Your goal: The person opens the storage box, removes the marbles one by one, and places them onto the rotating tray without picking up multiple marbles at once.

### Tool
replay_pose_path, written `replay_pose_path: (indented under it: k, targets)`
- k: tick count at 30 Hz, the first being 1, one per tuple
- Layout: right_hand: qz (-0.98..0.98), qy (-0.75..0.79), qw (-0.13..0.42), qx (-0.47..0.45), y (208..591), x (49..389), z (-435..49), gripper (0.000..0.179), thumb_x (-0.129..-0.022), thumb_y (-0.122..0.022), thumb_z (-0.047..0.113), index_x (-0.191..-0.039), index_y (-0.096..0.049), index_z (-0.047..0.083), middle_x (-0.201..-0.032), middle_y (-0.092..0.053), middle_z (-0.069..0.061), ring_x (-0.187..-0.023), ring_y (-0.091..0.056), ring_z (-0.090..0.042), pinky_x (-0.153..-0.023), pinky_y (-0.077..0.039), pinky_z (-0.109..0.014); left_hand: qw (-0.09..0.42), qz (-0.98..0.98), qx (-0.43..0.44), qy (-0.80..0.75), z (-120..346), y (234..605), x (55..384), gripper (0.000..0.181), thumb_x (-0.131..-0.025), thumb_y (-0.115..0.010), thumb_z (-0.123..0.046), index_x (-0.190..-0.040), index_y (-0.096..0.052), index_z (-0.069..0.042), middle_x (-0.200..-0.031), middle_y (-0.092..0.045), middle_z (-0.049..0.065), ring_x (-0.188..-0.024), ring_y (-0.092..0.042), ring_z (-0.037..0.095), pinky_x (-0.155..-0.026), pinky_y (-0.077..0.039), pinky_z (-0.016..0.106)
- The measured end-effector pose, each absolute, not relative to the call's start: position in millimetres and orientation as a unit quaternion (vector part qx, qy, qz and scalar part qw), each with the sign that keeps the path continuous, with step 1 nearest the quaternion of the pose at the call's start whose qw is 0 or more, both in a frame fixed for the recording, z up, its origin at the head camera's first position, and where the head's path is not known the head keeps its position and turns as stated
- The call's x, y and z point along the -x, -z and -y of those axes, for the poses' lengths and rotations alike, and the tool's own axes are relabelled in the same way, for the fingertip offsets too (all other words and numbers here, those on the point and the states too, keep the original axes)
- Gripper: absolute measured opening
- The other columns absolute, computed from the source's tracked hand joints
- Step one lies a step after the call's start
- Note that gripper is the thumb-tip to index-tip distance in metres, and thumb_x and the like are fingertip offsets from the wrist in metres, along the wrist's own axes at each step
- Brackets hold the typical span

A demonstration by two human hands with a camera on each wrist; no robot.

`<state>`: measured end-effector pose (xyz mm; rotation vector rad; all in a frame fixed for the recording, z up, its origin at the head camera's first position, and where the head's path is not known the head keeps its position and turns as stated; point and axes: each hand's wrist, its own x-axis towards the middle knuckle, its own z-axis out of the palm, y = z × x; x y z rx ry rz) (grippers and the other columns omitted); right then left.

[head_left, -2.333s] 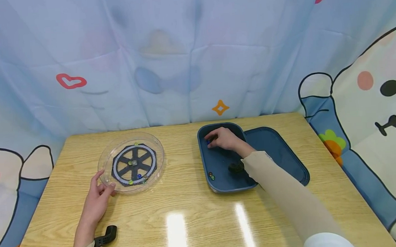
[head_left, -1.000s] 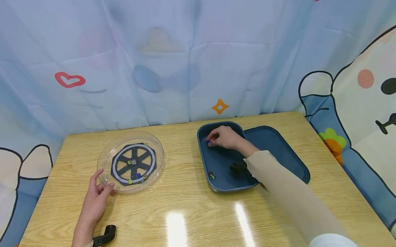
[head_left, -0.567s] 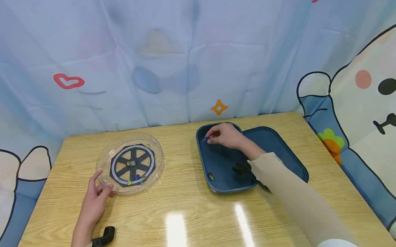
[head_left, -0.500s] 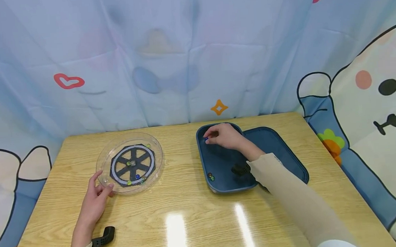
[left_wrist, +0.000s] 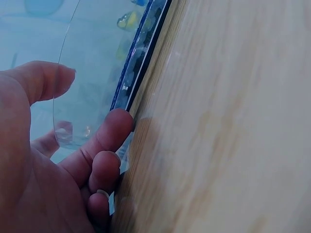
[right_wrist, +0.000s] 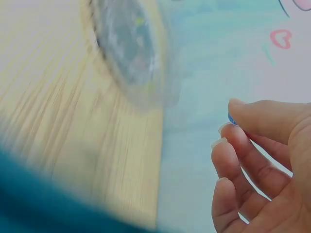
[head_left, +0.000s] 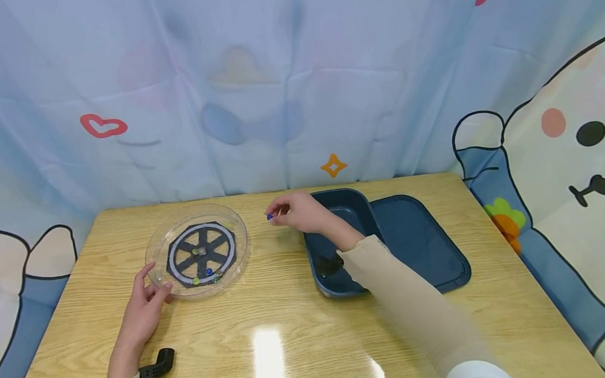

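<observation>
My right hand [head_left: 295, 212] pinches a small blue marble [head_left: 269, 217] between thumb and fingers, above the table between the bin and the dish. The marble [right_wrist: 232, 119] shows at the fingertips in the right wrist view. My left hand [head_left: 145, 300] holds the near-left rim of a clear round dish [head_left: 241, 262], its thumb and fingers on the wall in the left wrist view. Inside the dish, a dark six-spoked wheel shape with a pale ring [head_left: 219, 255] is visible. Several marbles lie there, including a blue marble [head_left: 209, 271] and a yellow-green marble [head_left: 196, 281].
A dark blue bin [head_left: 315, 272] stands right of the dish, partly covered by my right forearm. A flat blue lid or tray [head_left: 420, 239] lies beside it. The wooden table [head_left: 213, 345] ends at the back against a patterned curtain [head_left: 255, 99].
My right hand has lifted a blue marble out of the bin and moved left past its edge toward the dish. My left hand has stayed at the dish's rim.
</observation>
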<state>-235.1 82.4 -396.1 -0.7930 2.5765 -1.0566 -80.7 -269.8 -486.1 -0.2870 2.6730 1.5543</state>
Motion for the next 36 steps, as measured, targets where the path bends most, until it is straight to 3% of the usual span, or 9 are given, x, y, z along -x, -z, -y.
replay_pose_path:
  k: [16, 36]
  targets:
    - [-0.818, 0.409, 0.184, 0.361, 404, 207, 11, 0.018, -0.092, -0.073, 0.012, -0.109, -0.074, 0.006, -0.09, -0.067, 0.005, -0.082, -0.062, -0.009, -0.073, -0.048, -0.024, 0.015, -0.859, 0.09, -0.503, 273, 486, 82, 0.068, -0.106, -0.05, -0.032, -0.159, -0.012, -0.011, -0.084, -0.062, 0.009, -0.055, -0.034, 0.016, -0.06, -0.029, 0.033]
    - [-0.808, 0.398, 0.212, 0.378, 414, 198, 24, 0.02, -0.092, -0.072, 0.009, -0.112, -0.073, 0.003, -0.089, -0.066, 0.004, -0.081, -0.062, -0.007, -0.073, -0.049, -0.022, 0.016, -0.851, 0.093, -0.517, 271, 490, 81, 0.069, -0.106, -0.05, -0.031, -0.159, -0.011, -0.013, -0.082, -0.061, 0.008, -0.057, -0.034, 0.015, -0.061, -0.028, 0.033]
